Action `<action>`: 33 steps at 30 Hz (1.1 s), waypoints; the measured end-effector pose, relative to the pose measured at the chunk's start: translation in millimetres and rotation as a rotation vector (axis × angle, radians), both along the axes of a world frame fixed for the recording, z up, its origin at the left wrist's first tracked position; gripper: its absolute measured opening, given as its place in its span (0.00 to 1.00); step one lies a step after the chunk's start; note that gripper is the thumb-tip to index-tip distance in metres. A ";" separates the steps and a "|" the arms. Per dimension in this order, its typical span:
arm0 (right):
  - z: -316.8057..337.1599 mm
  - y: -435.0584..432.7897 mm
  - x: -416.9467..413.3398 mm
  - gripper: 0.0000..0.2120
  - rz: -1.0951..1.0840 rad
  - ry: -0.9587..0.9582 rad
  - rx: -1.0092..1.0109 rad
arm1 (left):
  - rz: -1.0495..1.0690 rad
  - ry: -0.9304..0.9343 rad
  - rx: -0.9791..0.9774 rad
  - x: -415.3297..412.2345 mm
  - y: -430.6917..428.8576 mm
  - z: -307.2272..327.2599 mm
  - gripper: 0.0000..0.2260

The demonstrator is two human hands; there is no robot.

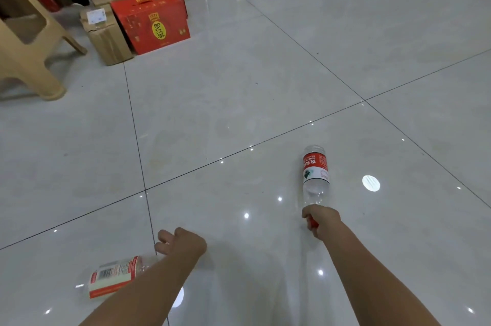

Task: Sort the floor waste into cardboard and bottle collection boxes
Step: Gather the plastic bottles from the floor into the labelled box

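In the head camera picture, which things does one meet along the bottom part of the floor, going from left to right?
Lying bottle → left hand, open and empty → right hand, closed on the red-capped end of the second bottle.

The bottle (315, 177) gripped at its neck by the right hand (320, 219) is clear, with a red and white label and a red cap; the bottle (114, 276) just beside the left hand (183, 243) is clear too, its label red, white and barcoded; far ahead of the left hand stands a red box (151, 25) with a yellow oval, beside plain brown cardboard (106, 36); the floor (239, 86) is glossy pale grey tile with dark joints.
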State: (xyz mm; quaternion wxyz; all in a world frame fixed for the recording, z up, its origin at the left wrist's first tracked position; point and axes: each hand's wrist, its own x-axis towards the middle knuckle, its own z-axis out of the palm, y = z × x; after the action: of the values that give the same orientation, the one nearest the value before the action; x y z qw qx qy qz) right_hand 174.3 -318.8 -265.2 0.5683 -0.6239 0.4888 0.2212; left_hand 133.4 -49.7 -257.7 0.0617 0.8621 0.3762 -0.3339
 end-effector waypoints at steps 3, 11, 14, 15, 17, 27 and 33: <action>3.5 0.2 -1.3 0.13 0.037 0.017 0.004 | -0.112 0.019 0.000 2.7 -15.5 -0.5 0.16; 11.1 -9.0 -9.7 0.13 0.080 0.029 0.002 | -0.603 -0.110 -0.215 -1.7 -66.0 -12.2 0.16; 14.7 -13.2 -14.1 0.14 0.028 0.064 0.007 | -0.834 -0.056 -0.252 -6.0 -78.5 -9.0 0.17; 17.1 -14.4 -15.6 0.14 0.020 0.069 0.015 | -0.901 -0.044 -0.257 -8.0 -80.9 -7.7 0.16; 21.2 -17.2 -18.2 0.13 0.013 0.073 0.026 | -0.986 -0.082 -0.243 -13.1 -83.6 -7.5 0.13; 45.8 -44.3 -41.3 0.12 -0.003 0.101 0.060 | -0.550 -0.304 -0.133 10.0 -90.5 -15.0 0.29; 62.7 -85.3 -69.3 0.13 -0.097 0.123 0.153 | -0.608 -0.207 -0.282 12.7 -108.8 -24.9 0.17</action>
State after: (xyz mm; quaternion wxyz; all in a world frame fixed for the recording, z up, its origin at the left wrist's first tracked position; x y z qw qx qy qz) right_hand 105.0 -404.1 -202.5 0.5931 -0.5396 0.5340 0.2681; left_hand 146.1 -158.5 -282.6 0.1159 0.9470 0.0441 -0.2964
